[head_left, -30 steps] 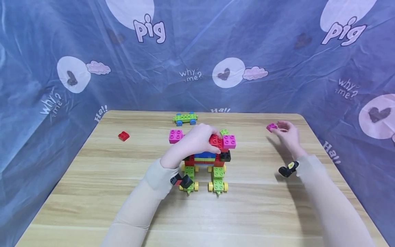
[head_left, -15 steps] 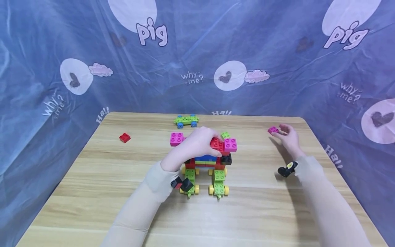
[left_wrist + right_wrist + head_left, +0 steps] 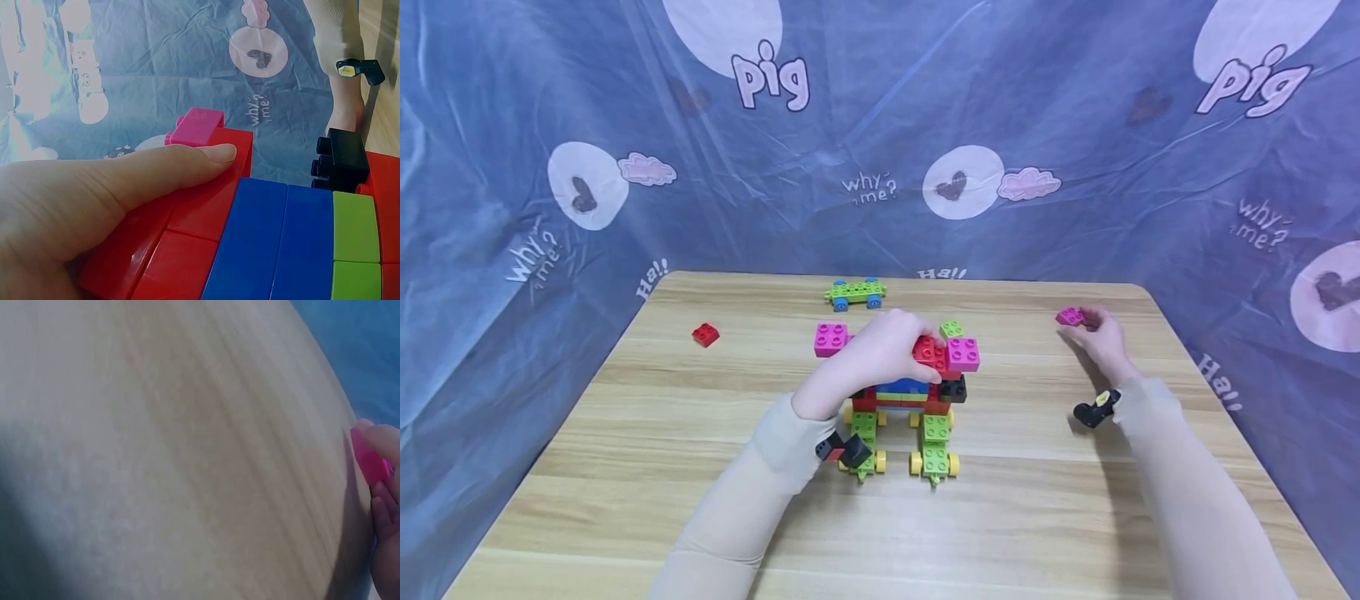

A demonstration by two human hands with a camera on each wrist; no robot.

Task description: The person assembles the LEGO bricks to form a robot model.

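L hand (image 3: 880,354) gripped the top of the brick vehicle (image 3: 910,400) at table (image 3: 625,467) centre, fingers curled over its red upper bricks, thumb flat along the side. R hand (image 3: 1101,337), well apart near the far-right edge, pinched a small pink brick (image 3: 1069,316) w/ its fingertips, just above or on the wood; couldn't tell which.

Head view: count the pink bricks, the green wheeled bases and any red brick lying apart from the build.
Pink bricks: 3, one at the right hand
Green wheeled bases: 3, two under the build
Lone red brick: 1
Total: 7
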